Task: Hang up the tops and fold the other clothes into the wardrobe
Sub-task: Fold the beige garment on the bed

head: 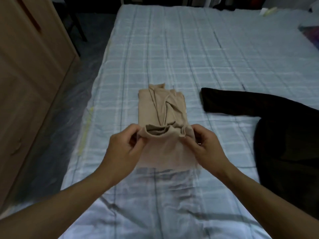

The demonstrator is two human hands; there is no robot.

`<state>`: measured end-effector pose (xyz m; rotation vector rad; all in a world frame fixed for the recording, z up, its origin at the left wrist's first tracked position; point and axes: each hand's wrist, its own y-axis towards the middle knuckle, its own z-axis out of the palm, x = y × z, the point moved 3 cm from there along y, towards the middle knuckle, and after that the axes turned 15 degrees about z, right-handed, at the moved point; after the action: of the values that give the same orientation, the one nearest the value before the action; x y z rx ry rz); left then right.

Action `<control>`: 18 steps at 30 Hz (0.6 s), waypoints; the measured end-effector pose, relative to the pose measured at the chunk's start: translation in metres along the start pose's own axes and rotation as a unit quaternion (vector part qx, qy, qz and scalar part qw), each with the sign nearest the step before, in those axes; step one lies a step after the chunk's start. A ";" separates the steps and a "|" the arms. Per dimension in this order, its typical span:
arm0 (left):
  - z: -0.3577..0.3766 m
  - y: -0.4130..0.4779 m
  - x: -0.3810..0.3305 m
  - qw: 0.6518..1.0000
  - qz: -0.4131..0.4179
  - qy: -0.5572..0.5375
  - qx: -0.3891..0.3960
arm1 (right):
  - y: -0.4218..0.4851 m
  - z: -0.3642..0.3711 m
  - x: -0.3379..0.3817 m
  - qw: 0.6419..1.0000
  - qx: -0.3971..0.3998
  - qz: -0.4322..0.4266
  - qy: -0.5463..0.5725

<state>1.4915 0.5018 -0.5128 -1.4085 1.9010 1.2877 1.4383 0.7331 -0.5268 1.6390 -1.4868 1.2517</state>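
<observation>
A beige garment (pixel 162 109) lies folded into a narrow strip on the bed (pixel 172 49), its near end lifted and rolled over. My left hand (pixel 123 149) pinches the left corner of that near end. My right hand (pixel 205 147) pinches the right corner. A thin, sheer layer of the same beige fabric hangs between my hands. A black long-sleeved top (pixel 284 135) lies spread on the bed to the right, one sleeve reaching toward the beige garment.
The wooden wardrobe (pixel 29 80) stands at the left, across a narrow strip of floor (pixel 74 118) covered with clear plastic. Some small items (pixel 269 11) and a dark patterned object (pixel 312 35) sit at the bed's far right corner.
</observation>
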 end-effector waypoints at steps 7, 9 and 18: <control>0.004 0.088 0.043 0.997 -0.051 -0.001 -0.059 | 0.096 -0.007 0.013 0.999 -0.031 0.011 0.014; 0.007 0.115 0.057 0.996 -0.062 0.010 -0.067 | 0.127 -0.009 0.021 0.999 -0.036 0.011 0.017; 0.041 0.216 0.159 0.970 -0.206 0.103 -0.077 | 0.277 0.002 -0.004 0.987 -0.033 0.154 -0.016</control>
<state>1.2273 0.4685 -0.5662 -1.9599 1.5347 1.1349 1.1717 0.6769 -0.5758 1.4306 -1.8343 1.3258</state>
